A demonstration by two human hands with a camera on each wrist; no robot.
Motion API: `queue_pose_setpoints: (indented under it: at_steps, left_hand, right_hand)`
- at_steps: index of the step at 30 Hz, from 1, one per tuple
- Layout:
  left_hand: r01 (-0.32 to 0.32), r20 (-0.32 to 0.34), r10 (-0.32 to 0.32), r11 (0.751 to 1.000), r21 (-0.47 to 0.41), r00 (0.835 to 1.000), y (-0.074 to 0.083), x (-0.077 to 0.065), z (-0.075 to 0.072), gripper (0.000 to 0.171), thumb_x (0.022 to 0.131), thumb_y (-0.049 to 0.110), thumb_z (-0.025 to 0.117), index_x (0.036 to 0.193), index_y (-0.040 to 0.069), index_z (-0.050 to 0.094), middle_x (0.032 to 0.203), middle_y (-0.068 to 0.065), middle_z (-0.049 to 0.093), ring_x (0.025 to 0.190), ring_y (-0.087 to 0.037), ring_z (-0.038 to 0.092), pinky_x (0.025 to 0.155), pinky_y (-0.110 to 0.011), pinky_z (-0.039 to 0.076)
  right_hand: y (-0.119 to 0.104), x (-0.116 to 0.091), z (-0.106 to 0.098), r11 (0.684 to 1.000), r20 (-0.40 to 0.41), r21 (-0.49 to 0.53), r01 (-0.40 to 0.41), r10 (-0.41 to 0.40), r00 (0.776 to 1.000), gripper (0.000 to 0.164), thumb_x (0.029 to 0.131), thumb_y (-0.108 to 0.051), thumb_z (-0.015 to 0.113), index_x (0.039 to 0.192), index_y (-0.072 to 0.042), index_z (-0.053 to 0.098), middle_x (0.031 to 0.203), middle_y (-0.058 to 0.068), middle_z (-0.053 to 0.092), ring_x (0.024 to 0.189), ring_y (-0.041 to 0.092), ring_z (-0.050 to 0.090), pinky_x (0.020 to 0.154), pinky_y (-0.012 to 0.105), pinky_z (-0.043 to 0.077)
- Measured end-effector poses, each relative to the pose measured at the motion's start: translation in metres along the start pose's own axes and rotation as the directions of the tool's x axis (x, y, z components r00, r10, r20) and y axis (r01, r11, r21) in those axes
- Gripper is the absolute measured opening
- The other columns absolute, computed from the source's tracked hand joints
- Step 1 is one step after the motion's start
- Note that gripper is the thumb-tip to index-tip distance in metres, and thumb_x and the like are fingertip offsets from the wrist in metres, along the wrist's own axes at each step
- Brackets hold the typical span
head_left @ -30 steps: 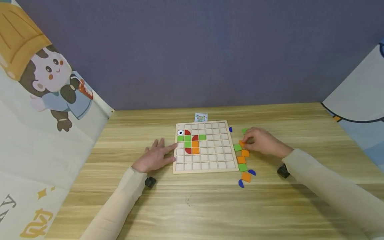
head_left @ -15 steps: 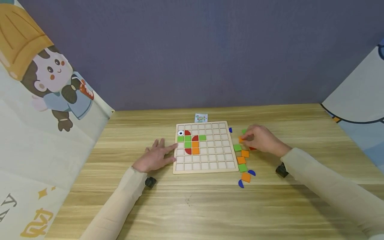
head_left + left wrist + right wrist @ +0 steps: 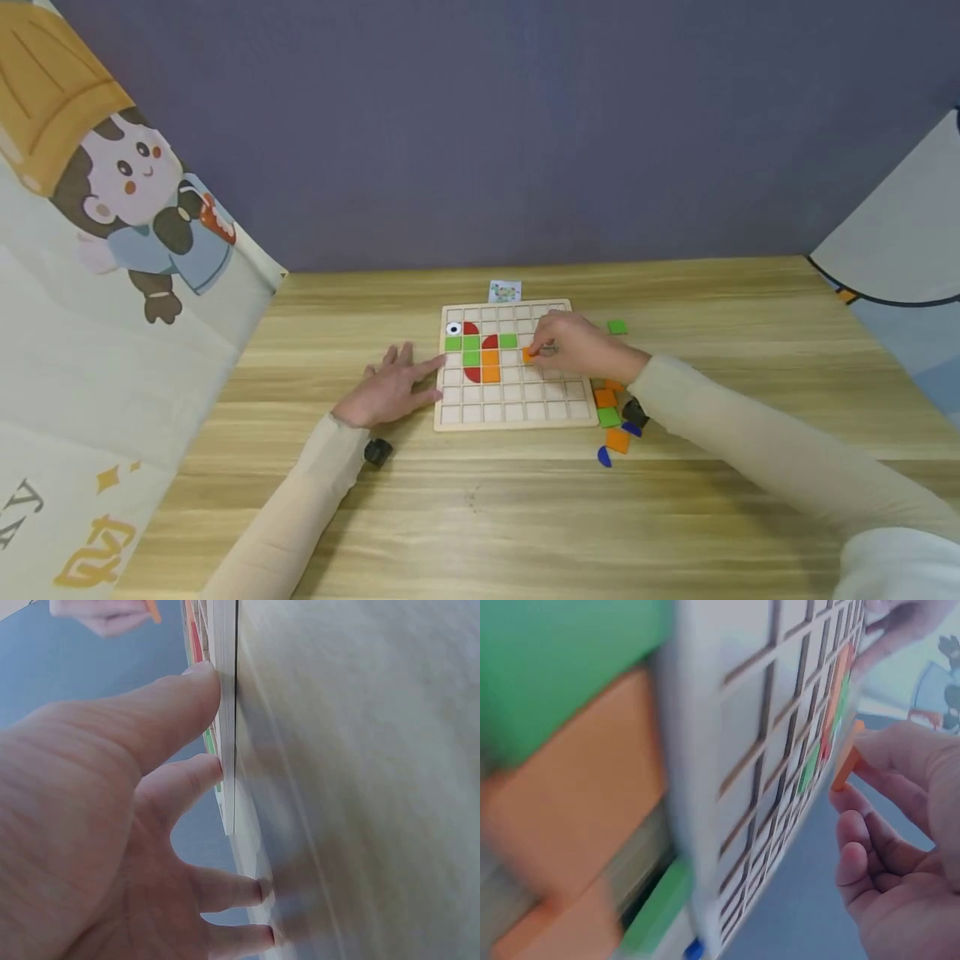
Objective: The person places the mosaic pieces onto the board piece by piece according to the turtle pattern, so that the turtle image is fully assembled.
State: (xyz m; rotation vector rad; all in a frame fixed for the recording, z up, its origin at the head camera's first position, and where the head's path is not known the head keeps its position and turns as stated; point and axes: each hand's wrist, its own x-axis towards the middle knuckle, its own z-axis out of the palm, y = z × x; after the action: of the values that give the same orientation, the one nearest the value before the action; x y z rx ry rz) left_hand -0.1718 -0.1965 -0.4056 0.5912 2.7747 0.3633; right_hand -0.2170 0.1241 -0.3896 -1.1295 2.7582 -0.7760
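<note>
On the table (image 3: pixel 480 517) I see the grid board (image 3: pixel 492 414); my left hand (image 3: pixel 390 389), fingers spread, touches its left edge; my right hand (image 3: pixel 581 343), grip closed to a pinch, holds an orange tile (image 3: pixel 847 757) above the board.

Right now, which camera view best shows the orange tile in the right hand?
Right wrist: the orange tile appears largest there, pinched by the right hand. Head shows it small, partly covered; left wrist, only a sliver near the top.
</note>
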Motion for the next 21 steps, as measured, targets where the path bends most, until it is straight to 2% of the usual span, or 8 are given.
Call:
queue_pose_setpoints:
  at_steps: [6, 10, 14, 21]
  left_hand:
    - [-0.004, -0.004, 0.004, 1.0, 0.006, 1.0, 0.0, 0.0, -0.001, 0.061, 0.094, 0.05, 0.05, 0.148, 0.029, 0.032, 0.15, -0.032, 0.009, 0.135, -0.053, 0.008, 0.095, -0.075, 0.017]
    - [-0.01, -0.001, 0.01, 1.0, 0.0, 1.0, 0.0, -0.002, -0.001, 0.061, 0.094, 0.05, 0.05, 0.148, 0.029, 0.032, 0.15, -0.032, 0.009, 0.135, -0.053, 0.008, 0.095, -0.075, 0.016]
    - [-0.014, -0.005, 0.014, 1.0, 0.002, 1.0, -0.001, -0.004, -0.001, 0.061, 0.094, 0.05, 0.05, 0.148, 0.029, 0.032, 0.15, -0.032, 0.009, 0.134, -0.053, 0.009, 0.095, -0.075, 0.016]
    - [-0.017, 0.0, 0.017, 1.0, 0.004, 1.0, -0.003, -0.006, 0.0, 0.06, 0.094, 0.049, 0.051, 0.148, 0.029, 0.033, 0.15, -0.032, 0.009, 0.134, -0.053, 0.009, 0.094, -0.075, 0.016]
  right_hand:
    - [-0.013, 0.023, 0.015, 0.999, 0.077, 0.011, -0.05, 0.049, 0.996, 0.01, 0.081, -0.013, 0.075, 0.091, -0.011, 0.077, 0.083, -0.005, 0.062, 0.077, 0.012, 0.053, 0.069, 0.028, 0.047]
    - [-0.015, 0.03, 0.021, 0.996, 0.083, 0.012, -0.086, 0.085, 0.993, 0.009, 0.081, -0.01, 0.075, 0.09, -0.011, 0.077, 0.083, -0.005, 0.062, 0.079, 0.011, 0.054, 0.069, 0.026, 0.049]
    - [-0.017, 0.032, 0.025, 0.997, 0.076, 0.008, -0.077, 0.076, 0.994, 0.009, 0.081, -0.008, 0.074, 0.089, -0.009, 0.077, 0.084, -0.003, 0.063, 0.08, 0.012, 0.055, 0.069, 0.026, 0.05]
    - [-0.016, 0.027, 0.026, 0.997, 0.113, -0.076, -0.016, 0.025, 0.993, 0.01, 0.085, -0.011, 0.071, 0.094, -0.011, 0.076, 0.092, -0.003, 0.057, 0.089, 0.015, 0.05, 0.089, 0.034, 0.044]
